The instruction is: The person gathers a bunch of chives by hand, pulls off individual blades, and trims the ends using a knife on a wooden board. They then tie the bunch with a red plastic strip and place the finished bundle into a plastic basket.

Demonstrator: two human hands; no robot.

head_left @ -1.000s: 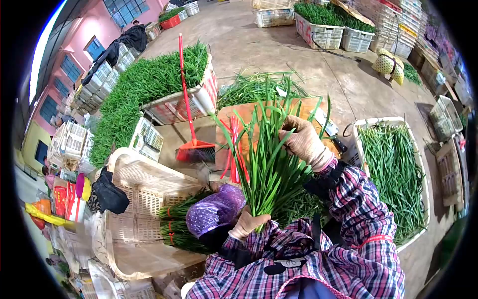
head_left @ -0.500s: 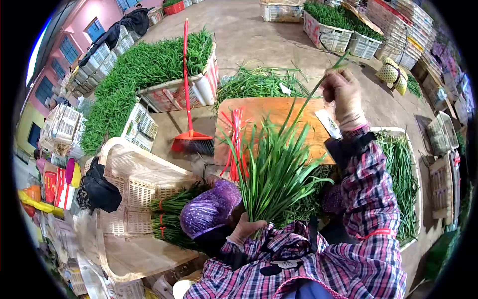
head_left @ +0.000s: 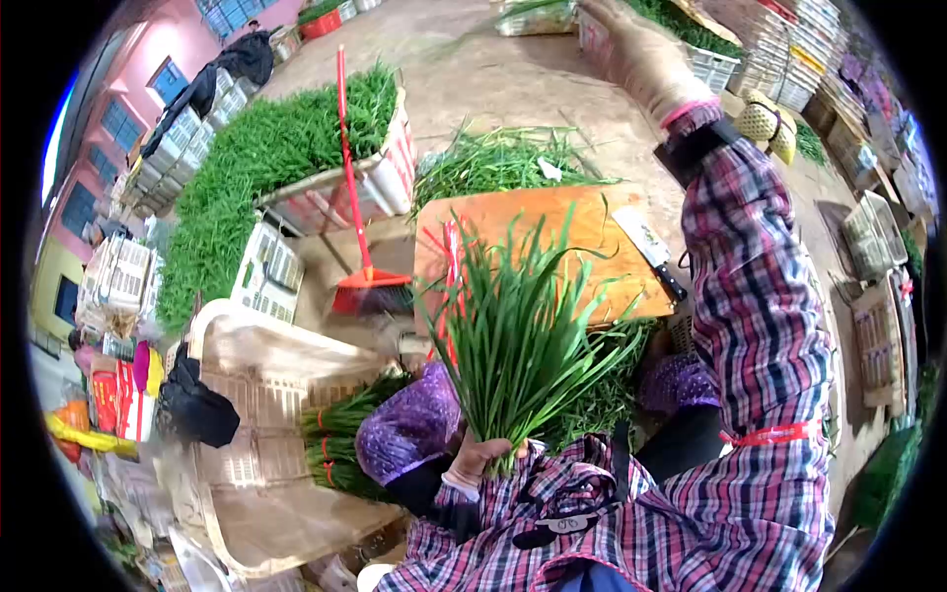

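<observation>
My left hand (head_left: 478, 461) is closed round the stem ends of a fanned bunch of green leaves (head_left: 518, 335), held above my lap. Stretched far forward and up, my right hand (head_left: 631, 54) is blurred by motion, its fingers at the top edge of the view; a blurred green streak shows to its left. Beneath the leaf tips lies a wooden board (head_left: 592, 232) with red ties (head_left: 452, 286) on its left part. A cleaver (head_left: 646, 247) with a black handle rests on the board's right side.
A large pale crate (head_left: 266, 513) at my left holds tied green bundles (head_left: 345, 439). Beyond it stand a red broom (head_left: 370, 278) and crates heaped with greens (head_left: 286, 128). Loose leaves (head_left: 503, 163) lie behind the board. A woven hat (head_left: 764, 123) is at the right.
My right hand has moved forward and up, away from the bunch, and the long leaf it held over the board has left there. The cleaver is now uncovered. My left hand still holds the bunch.
</observation>
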